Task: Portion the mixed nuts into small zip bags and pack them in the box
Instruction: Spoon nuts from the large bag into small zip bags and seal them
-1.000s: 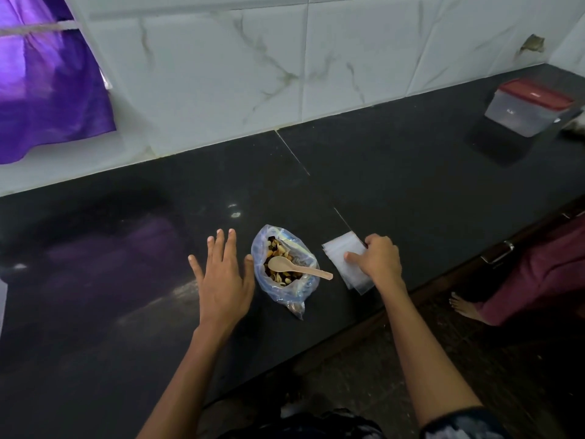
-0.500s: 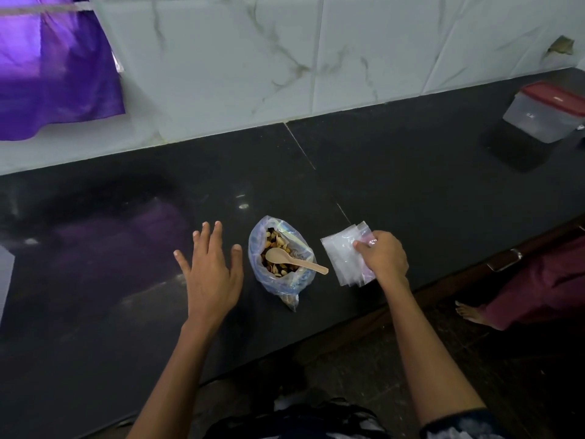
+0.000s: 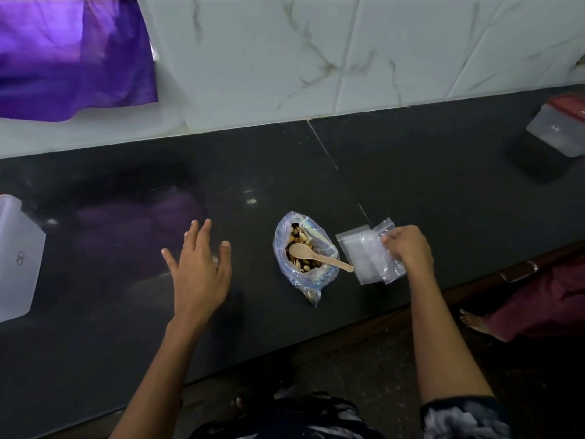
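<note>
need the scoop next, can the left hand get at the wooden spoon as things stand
Probably yes. The left hand is open and empty, and only bare counter lies between it and the wooden spoon resting in the nut bag.

1. At the centre of your frame the bag of nuts (image 3: 305, 258) sits on the counter (image 3: 411, 185), a spoon (image 3: 316, 256) in it.
2. Just right of it lie the small zip bags (image 3: 367, 255), under your right hand (image 3: 410, 247).
3. Your left hand (image 3: 198, 267) is left of the bag.
4. One box (image 3: 560, 128) is at the upper right, a container (image 3: 15, 258) at the left edge.
</note>
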### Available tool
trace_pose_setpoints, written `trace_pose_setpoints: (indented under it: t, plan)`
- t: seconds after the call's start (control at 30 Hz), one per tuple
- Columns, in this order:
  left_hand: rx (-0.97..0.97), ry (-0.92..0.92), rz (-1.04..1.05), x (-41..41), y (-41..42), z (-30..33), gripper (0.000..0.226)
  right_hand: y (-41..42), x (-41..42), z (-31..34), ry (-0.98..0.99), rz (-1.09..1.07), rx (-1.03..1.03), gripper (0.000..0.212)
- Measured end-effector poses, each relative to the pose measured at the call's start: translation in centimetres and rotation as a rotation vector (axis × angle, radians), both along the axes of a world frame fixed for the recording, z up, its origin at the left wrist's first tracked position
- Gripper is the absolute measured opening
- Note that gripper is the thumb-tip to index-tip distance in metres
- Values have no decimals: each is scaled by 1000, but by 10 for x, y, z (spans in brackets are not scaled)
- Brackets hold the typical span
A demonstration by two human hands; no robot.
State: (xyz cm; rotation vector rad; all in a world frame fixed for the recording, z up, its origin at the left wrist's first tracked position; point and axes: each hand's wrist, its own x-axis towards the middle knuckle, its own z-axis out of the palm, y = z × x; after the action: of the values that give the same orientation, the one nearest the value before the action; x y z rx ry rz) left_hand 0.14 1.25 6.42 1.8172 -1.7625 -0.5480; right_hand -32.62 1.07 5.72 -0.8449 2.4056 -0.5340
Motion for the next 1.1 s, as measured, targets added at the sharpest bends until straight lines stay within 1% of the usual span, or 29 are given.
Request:
trace_pose_setpoints:
  t: [0.1,0.17,0.23,0.33,0.43,0.53,0.6,0.63,0.7,0.8,0.87,0.9,0.93,1.0,1.03,1.07,1.1]
  plan:
    - [2,16,6,13,1,1,51,4,6,-2,40,-49,-3,16]
    - [-3,37,2,21,1,5,50,9,10,9,27,-91,-24,14]
    - [-18,68,1,28,1,11,48,14,16,30,-4,-108,-133,9]
    - [-93,127,-11,39,-7,22,43,16,45,76,-72,14,-405,8]
    - [-153,266,-74,52,-18,34,36,6,104,104,-266,190,-558,8]
    - [-28,534,-77,59,-21,45,37,-12,175,86,-352,264,-700,7]
    - [65,714,-12,62,-19,47,39,-17,223,61,-404,288,-825,9]
    - [112,789,28,65,-17,46,36,-16,244,48,-427,306,-859,11]
    - [207,904,96,70,-12,44,31,-11,277,23,-442,354,-895,11]
    - [265,981,172,77,-9,39,32,-2,302,-3,-369,439,-963,17]
    - [274,1002,225,81,-12,32,25,-1,308,-11,-334,519,-990,21]
    - [277,993,241,84,-14,28,22,-2,308,-14,-330,578,-978,19]
    - [279,975,250,88,-17,24,20,-3,307,-15,-331,647,-939,17]
    - [273,936,264,92,-20,20,15,-6,301,-13,-336,737,-801,27]
    - [265,919,272,93,-22,18,12,-7,298,-10,-365,721,-743,31]
    - [254,898,275,93,-22,17,10,-9,297,-5,-423,671,-707,31]
    - [241,874,270,91,-23,17,8,-12,296,-1,-498,613,-684,26]
